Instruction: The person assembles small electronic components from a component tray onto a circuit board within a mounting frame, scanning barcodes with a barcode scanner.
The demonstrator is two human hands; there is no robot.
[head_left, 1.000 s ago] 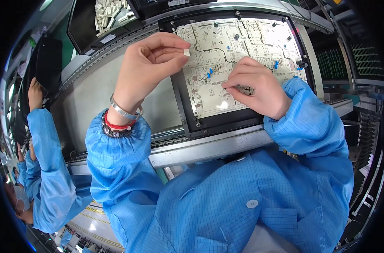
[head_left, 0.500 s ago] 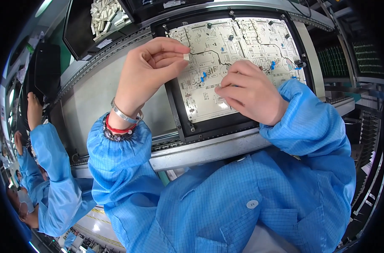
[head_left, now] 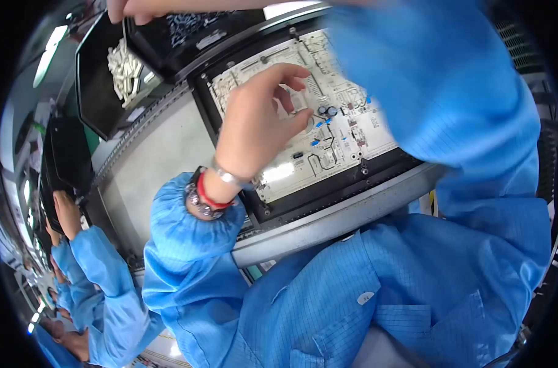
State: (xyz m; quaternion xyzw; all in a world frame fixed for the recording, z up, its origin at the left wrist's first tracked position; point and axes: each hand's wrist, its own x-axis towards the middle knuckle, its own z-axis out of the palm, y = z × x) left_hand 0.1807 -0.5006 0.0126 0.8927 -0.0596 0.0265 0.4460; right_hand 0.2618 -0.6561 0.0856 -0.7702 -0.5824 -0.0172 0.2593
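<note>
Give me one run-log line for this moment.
left hand: over circuit board, thumb and fingers apart | right hand: near black bin, partly out of frame

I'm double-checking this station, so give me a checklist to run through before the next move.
1. Board lies within the black frame: ok where visible.
2. Board fully in sight: not ok; the blurred right sleeve covers its right side, and the left hand hides some too.
3. Left thumb and forefinger apart: ok, though whether the hand touches the board: cannot tell.
4. Right hand free of any part: cannot tell; the picture's upper edge cuts it off.
5. White parts available in their black bin: ok, a pile shows.
</note>
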